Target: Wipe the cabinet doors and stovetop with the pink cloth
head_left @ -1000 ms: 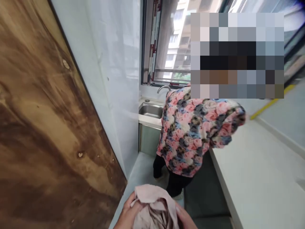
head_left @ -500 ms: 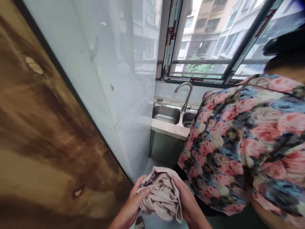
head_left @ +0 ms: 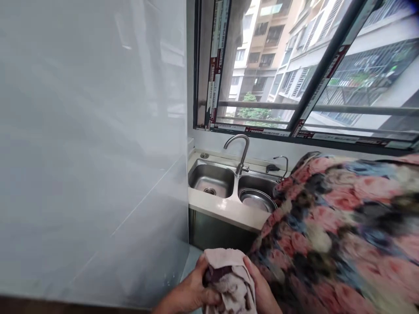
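A crumpled, pale pinkish cloth with a darker patch inside is bunched between my two hands at the bottom of the head view. My left hand grips its left side, fingers curled around the folds. On the opposite side my right hand clasps the cloth, with the thumb near its top edge. Beyond the cloth is a double steel sink set in a light counter. The lower part of the cloth runs out of the picture.
A person in a flowered top stands close on the right. The glossy white wall fills the left side. Over the sink rises a curved faucet, and a round strainer basket sits in the right basin. A window lies behind.
The view has moved forward, closer to the sink, and the wooden door on the left has gone out of sight. Both hands still hold the cloth, whose folds have shifted.
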Demonstrator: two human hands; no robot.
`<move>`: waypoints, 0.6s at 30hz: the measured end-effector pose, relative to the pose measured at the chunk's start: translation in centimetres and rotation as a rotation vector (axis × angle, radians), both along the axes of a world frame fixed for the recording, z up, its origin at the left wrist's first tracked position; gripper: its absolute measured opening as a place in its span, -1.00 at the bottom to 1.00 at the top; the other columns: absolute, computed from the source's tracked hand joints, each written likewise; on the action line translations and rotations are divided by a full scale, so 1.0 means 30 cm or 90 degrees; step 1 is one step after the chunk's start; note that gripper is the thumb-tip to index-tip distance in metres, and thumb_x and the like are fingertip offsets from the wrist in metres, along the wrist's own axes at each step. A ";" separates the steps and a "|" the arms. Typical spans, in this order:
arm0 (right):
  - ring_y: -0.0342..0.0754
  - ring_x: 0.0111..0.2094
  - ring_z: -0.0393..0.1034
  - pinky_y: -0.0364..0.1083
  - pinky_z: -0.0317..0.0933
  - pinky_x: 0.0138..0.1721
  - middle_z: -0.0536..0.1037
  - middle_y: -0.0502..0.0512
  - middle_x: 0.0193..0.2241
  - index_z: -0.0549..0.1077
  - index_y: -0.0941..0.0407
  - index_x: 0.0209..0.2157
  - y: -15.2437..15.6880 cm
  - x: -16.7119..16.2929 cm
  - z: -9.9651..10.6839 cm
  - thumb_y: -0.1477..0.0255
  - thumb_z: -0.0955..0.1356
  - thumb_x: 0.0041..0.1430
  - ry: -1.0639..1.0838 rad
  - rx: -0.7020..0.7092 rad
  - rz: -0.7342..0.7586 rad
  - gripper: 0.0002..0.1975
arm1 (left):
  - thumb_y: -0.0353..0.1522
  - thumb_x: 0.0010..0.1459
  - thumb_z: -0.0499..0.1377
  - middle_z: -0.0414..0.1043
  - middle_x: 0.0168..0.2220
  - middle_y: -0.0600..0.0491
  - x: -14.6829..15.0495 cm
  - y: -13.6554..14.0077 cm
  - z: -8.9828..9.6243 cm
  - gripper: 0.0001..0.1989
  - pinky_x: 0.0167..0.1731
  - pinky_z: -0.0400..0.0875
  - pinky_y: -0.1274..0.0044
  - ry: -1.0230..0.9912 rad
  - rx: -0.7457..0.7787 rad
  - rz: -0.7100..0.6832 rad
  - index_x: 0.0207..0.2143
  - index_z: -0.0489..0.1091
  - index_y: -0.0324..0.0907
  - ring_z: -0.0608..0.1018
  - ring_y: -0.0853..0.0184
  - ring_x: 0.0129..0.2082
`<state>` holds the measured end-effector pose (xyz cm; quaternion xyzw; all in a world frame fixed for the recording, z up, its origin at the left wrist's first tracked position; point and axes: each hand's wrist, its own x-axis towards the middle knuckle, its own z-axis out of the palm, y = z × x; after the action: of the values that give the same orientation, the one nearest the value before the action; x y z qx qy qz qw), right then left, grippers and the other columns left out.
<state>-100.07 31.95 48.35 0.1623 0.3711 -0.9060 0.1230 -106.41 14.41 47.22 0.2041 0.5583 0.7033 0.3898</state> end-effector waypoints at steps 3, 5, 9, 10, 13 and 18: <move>0.18 -0.21 0.52 0.13 0.39 -0.07 0.60 0.21 -0.39 0.62 0.17 -0.27 0.104 -0.093 -0.015 -0.10 0.48 -0.07 -0.014 -0.006 -0.009 -0.40 | -0.01 -0.32 0.50 0.30 0.25 -0.12 -0.129 0.117 0.013 0.15 0.29 0.08 0.21 0.030 -0.021 0.009 0.31 0.17 -0.13 0.28 -0.05 0.27; 0.18 -0.19 0.52 0.13 0.39 -0.04 0.61 0.19 -0.39 0.62 0.16 -0.27 0.161 -0.155 -0.002 -0.06 0.50 -0.09 -0.034 -0.016 -0.039 -0.43 | -0.08 -0.31 0.52 0.38 0.17 -0.13 -0.204 0.198 0.038 0.10 0.17 0.25 0.25 0.009 -0.011 0.006 0.28 0.20 -0.15 0.40 0.00 0.16; 0.20 -0.12 0.51 0.14 0.37 0.01 0.61 0.17 -0.39 0.62 0.16 -0.29 0.274 -0.288 0.066 -0.03 0.51 -0.11 -0.030 0.011 -0.142 -0.46 | -0.17 -0.23 0.52 0.50 -0.05 -0.08 -0.343 0.361 0.132 -0.22 -0.03 0.37 0.43 0.008 0.060 0.032 0.05 0.40 -0.25 0.50 0.17 -0.05; 0.20 -0.10 0.50 0.14 0.37 0.03 0.61 0.18 -0.39 0.62 0.16 -0.31 0.303 -0.321 0.083 -0.03 0.50 -0.09 -0.015 0.023 -0.160 -0.47 | -0.17 -0.19 0.50 0.50 -0.11 -0.06 -0.377 0.399 0.161 -0.30 -0.06 0.37 0.46 0.007 0.070 0.025 -0.01 0.43 -0.27 0.51 0.21 -0.09; 0.20 -0.06 0.49 0.14 0.35 0.07 0.61 0.18 -0.37 0.62 0.14 -0.32 0.394 -0.417 0.114 -0.02 0.48 -0.05 0.037 0.053 -0.206 -0.51 | -0.19 -0.20 0.51 0.49 -0.24 0.02 -0.484 0.509 0.240 -0.38 -0.17 0.38 0.52 0.019 0.046 0.003 -0.10 0.46 -0.28 0.49 0.31 -0.22; 0.16 -0.06 0.50 0.11 0.34 0.09 0.62 0.14 -0.31 0.62 0.09 -0.22 0.534 -0.566 0.120 0.09 0.46 0.06 0.070 0.108 -0.329 -0.61 | -0.25 -0.29 0.53 0.45 -0.28 0.09 -0.671 0.693 0.310 -0.33 -0.25 0.33 0.58 0.090 0.025 -0.034 -0.07 0.46 -0.19 0.45 0.39 -0.28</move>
<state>-117.06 47.99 51.94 0.2117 0.3982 -0.8804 -0.1465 -126.54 35.19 56.51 0.2758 0.5651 0.6873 0.3636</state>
